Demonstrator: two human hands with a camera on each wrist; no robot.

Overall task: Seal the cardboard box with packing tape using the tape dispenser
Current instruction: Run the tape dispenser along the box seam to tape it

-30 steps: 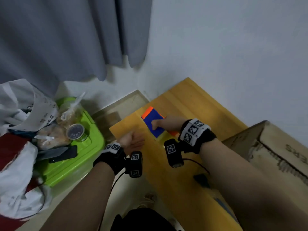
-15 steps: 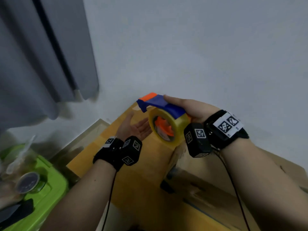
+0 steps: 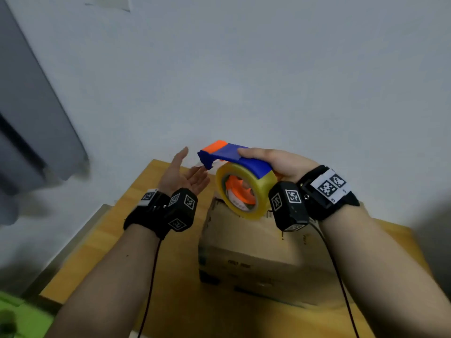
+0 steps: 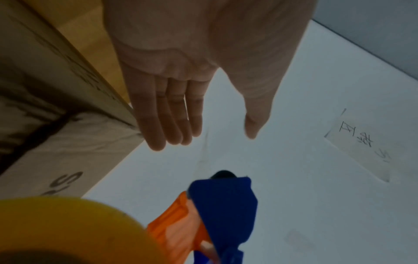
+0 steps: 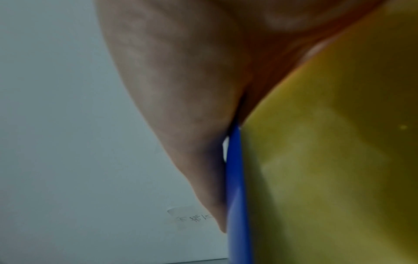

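Currently the right hand [image 3: 275,164] grips the dispenser [image 3: 234,158] from above, thumb laid along its blue top and fingers curled round the far side of the tape roll [image 3: 246,189]. This hold keeps the orange-tipped nose pointing left, toward the left hand [image 3: 181,175], and presumably leaves the roll free to turn. The dispenser hangs in the air above the far edge of the box [image 3: 253,250], not touching it.

The left hand is open, palm up, fingers straight and together, thumb spread; it holds nothing. Its fingertips lie just beside the nose of the dispenser. The likely purpose is to find and pull out the free tape end before the first strip is laid.

The box stands on the worktop [image 3: 117,240], toward its right side and near the far edge by the wall [image 3: 268,81]. No tape is visible on it, so sealing has probably not begun.

Limits of the views:
- The free tape end cannot be made out in any view.
- The box top and its flap seam are blurred and partly covered by the roll and the right wrist.
- The right wrist view shows only the thumb, the blue edge and the yellow roll; the curled fingers are hidden.
- The cutter blade is not discernible.
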